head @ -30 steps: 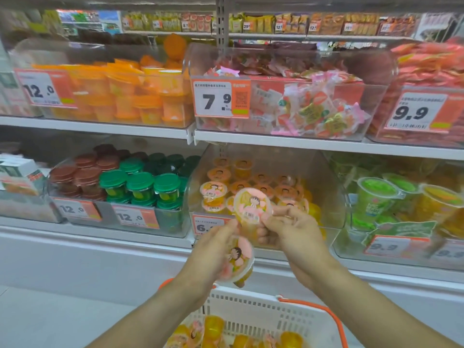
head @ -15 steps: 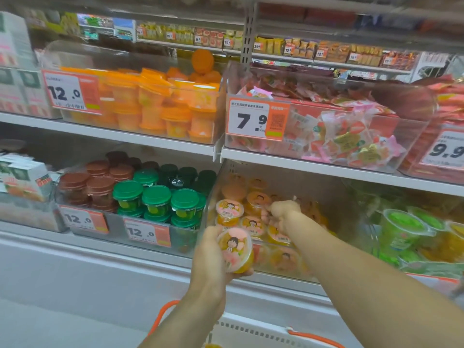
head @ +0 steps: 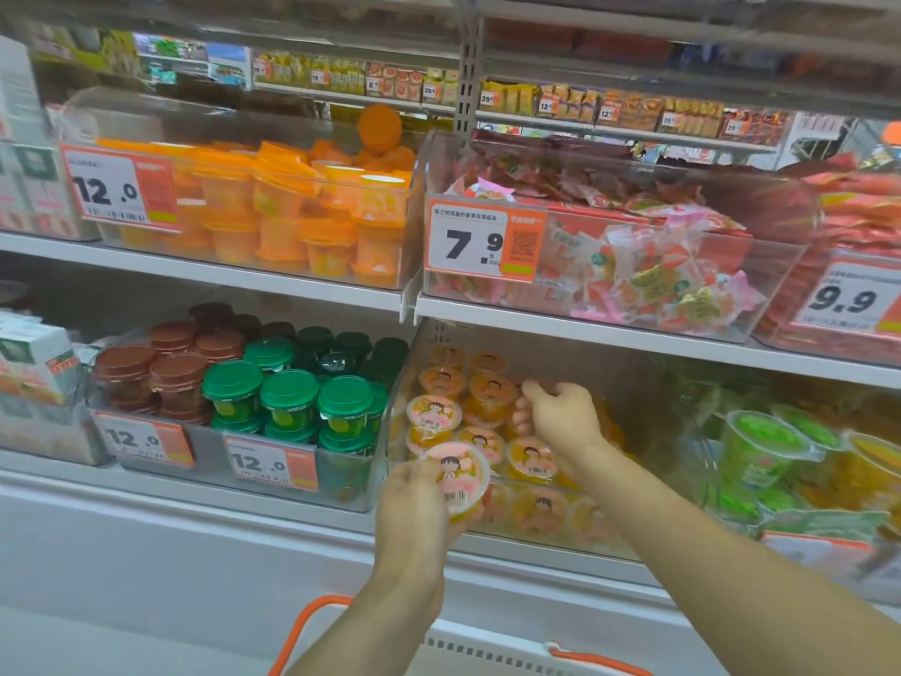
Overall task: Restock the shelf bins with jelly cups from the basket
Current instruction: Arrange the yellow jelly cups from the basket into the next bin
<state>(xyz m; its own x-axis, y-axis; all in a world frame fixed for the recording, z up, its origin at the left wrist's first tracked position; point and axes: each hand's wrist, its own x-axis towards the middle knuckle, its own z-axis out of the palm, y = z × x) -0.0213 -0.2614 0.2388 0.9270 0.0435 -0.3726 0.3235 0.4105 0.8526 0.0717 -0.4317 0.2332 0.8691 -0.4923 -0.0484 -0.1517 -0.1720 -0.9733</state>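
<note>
While the left hand (head: 419, 509) wraps its fingers around a round yellow jelly cup with a pink cartoon lid (head: 456, 480) just in front of the clear plastic shelf bin (head: 629, 397), the right hand (head: 560, 414) reaches inside, fingers curled, maybe on another cup; the white basket with orange handles (head: 487, 653) sits below.

Premises: a retail food shop, snack and jelly aisle. Evidence: tiered white shelving (head: 634, 334) carrying clear plastic bins (head: 760, 265) of packaged sweets; orange-and-white price tags (head: 485, 241) reading 7.9, 12.0 and 9.9, one bearing a QR code; further priced goods on a rear aisle (head: 609, 107); an orange-handled shopping basket (head: 492, 653) below.
</note>
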